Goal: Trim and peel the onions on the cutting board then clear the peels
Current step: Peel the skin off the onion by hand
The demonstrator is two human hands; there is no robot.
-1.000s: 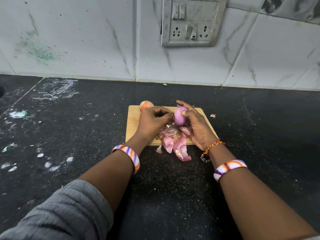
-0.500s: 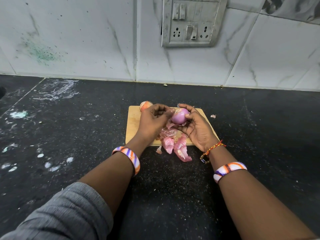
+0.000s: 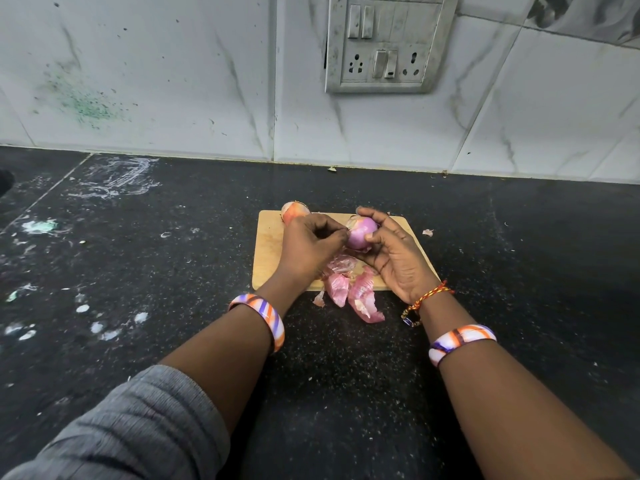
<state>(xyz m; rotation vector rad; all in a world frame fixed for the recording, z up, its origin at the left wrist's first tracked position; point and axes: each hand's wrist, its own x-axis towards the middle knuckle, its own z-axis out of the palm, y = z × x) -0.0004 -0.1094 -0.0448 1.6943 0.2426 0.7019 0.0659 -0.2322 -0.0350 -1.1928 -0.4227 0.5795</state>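
Black speckled stone counter [image 3: 173,341] runs up to a white marble-patterned tile wall [image 3: 173,81] with a grey switch-and-socket plate [image 3: 388,43]. On the counter lies a small rectangular wooden cutting board [image 3: 268,251]. Above its middle, the right hand [image 3: 394,261] holds a peeled purple onion [image 3: 362,233], index finger curled over the top and thumb pressed on the near side. The left hand [image 3: 306,249] has its fingers curled, with thumb and fingertips pinched together at the onion's pale left end; whether a shred of skin is between them I cannot tell.

A second ago the right hand's fingers wrapped more of the onion and its back faced the camera; now the palm is turned upward and more of the bulb shows. The onion sits in about the same place over the board.

Unchanged are the unpeeled orange-brown onion [image 3: 294,211] at the board's far left corner, the heap of pink onion peels [image 3: 349,289] spilling from the board's near edge onto the counter, and one small peel scrap [image 3: 428,232] on the counter to the board's right.
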